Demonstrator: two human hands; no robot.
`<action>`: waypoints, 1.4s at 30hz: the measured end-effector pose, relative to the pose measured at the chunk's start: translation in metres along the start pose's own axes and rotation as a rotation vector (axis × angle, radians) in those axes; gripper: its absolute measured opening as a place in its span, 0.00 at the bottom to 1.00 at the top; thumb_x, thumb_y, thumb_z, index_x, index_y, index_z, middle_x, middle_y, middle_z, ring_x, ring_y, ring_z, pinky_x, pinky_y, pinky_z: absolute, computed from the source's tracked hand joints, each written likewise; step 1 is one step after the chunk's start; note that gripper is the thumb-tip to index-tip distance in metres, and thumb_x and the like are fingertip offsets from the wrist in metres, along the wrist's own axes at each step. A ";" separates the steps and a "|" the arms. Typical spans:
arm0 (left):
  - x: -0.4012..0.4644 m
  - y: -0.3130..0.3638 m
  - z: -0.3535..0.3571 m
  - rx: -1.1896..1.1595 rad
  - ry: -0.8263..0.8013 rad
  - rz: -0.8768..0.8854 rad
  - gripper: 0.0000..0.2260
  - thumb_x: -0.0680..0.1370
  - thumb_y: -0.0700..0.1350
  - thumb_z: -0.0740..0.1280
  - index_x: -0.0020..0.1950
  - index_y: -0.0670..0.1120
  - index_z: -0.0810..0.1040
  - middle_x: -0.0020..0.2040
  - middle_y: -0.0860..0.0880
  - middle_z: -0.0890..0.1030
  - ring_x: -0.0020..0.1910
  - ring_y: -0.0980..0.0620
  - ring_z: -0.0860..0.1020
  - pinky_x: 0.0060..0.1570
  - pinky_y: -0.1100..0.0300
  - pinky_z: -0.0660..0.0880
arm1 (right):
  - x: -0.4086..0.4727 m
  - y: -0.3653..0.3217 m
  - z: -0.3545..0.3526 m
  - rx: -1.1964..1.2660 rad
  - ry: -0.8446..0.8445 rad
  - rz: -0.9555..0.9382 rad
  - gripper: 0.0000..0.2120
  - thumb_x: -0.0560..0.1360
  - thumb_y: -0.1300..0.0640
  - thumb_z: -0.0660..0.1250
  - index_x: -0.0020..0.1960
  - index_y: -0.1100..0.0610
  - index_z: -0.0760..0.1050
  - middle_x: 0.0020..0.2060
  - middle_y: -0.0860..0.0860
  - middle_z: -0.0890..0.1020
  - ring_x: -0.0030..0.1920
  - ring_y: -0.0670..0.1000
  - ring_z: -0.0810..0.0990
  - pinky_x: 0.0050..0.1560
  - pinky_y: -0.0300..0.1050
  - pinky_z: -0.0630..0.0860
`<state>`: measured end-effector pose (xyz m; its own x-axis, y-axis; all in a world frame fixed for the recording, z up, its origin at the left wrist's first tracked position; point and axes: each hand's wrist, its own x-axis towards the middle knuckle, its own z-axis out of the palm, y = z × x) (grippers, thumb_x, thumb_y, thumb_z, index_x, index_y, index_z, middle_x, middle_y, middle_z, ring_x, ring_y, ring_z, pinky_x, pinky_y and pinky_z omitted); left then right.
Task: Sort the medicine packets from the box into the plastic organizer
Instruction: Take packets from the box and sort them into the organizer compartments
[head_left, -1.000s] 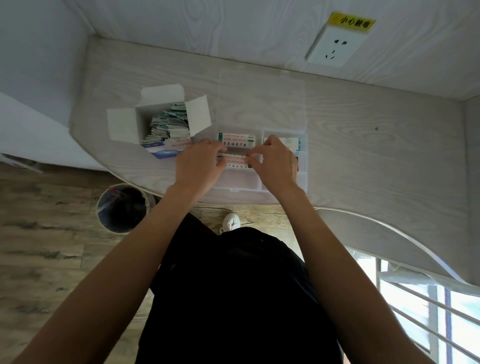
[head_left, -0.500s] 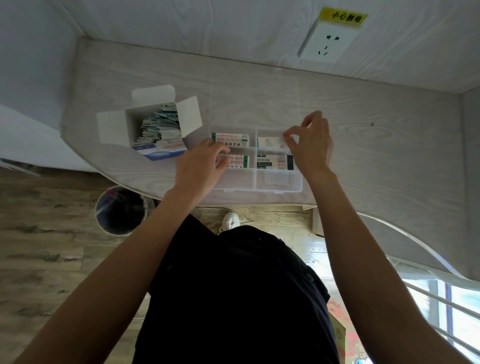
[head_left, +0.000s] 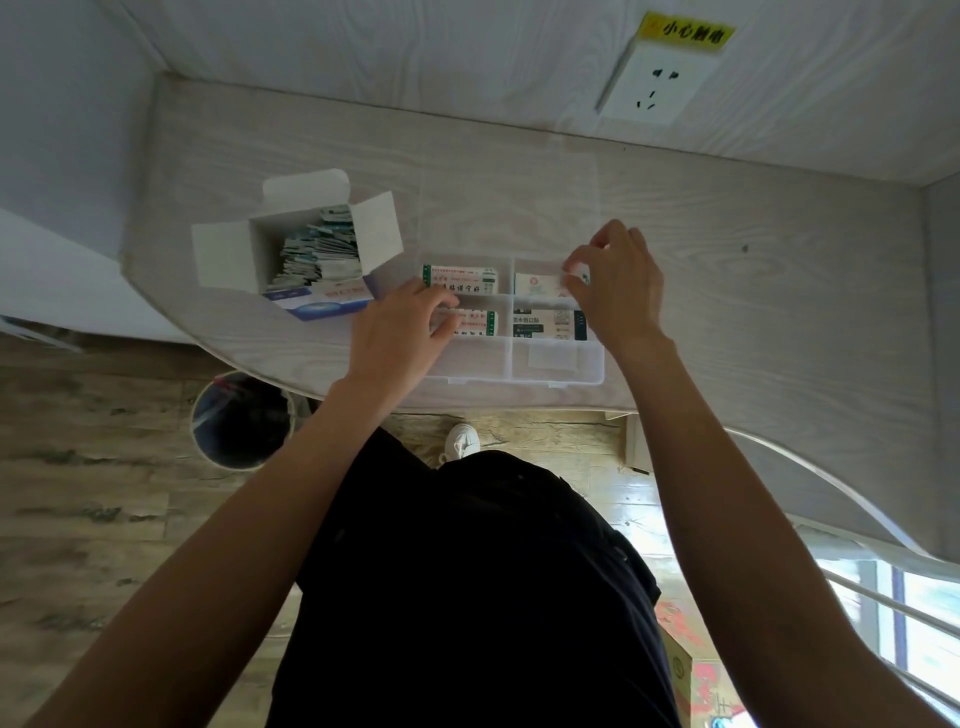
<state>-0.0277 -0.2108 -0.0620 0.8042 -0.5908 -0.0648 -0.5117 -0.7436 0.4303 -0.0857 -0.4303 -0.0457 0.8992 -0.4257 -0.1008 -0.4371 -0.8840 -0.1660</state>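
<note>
Medicine packets (head_left: 460, 279) in organizer (head_left: 589, 364), left hand (head_left: 400, 332) pressing one, right hand (head_left: 615, 291) pinching another.

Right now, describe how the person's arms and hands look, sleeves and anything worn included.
Both arms are bare all the way into the frame, with no sleeve in view. The left hand and right hand wear no gloves, rings, watch or bracelet that shows. Below them the person wears dark clothing and a white shoe.

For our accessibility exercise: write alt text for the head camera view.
A person's left hand and right hand arrange medicine packets in a clear plastic organizer on a pale wooden table. An open box of packets stands to its left.
</note>
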 end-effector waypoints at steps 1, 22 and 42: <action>0.000 0.000 -0.001 -0.019 0.003 0.013 0.10 0.78 0.51 0.64 0.56 0.48 0.79 0.49 0.50 0.80 0.39 0.57 0.74 0.35 0.64 0.65 | -0.002 -0.002 -0.002 0.024 0.012 -0.001 0.08 0.75 0.54 0.67 0.51 0.54 0.81 0.52 0.52 0.75 0.53 0.51 0.72 0.45 0.40 0.66; -0.011 -0.099 -0.084 -0.037 0.101 -0.173 0.39 0.66 0.52 0.76 0.71 0.38 0.64 0.67 0.38 0.71 0.64 0.38 0.70 0.64 0.46 0.64 | 0.024 -0.210 -0.022 -0.103 0.099 -0.586 0.17 0.64 0.49 0.75 0.46 0.59 0.78 0.35 0.55 0.83 0.46 0.58 0.78 0.44 0.47 0.70; -0.009 -0.101 -0.070 -0.075 0.154 -0.095 0.38 0.62 0.54 0.77 0.67 0.43 0.69 0.62 0.44 0.75 0.60 0.42 0.72 0.56 0.47 0.69 | 0.029 -0.216 -0.019 -0.327 -0.101 -0.740 0.10 0.80 0.58 0.57 0.50 0.55 0.77 0.44 0.52 0.80 0.41 0.53 0.77 0.38 0.45 0.65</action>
<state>0.0378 -0.1087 -0.0416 0.8874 -0.4602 0.0282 -0.4123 -0.7648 0.4950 0.0354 -0.2554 0.0055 0.9403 0.2962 -0.1678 0.3109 -0.9480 0.0687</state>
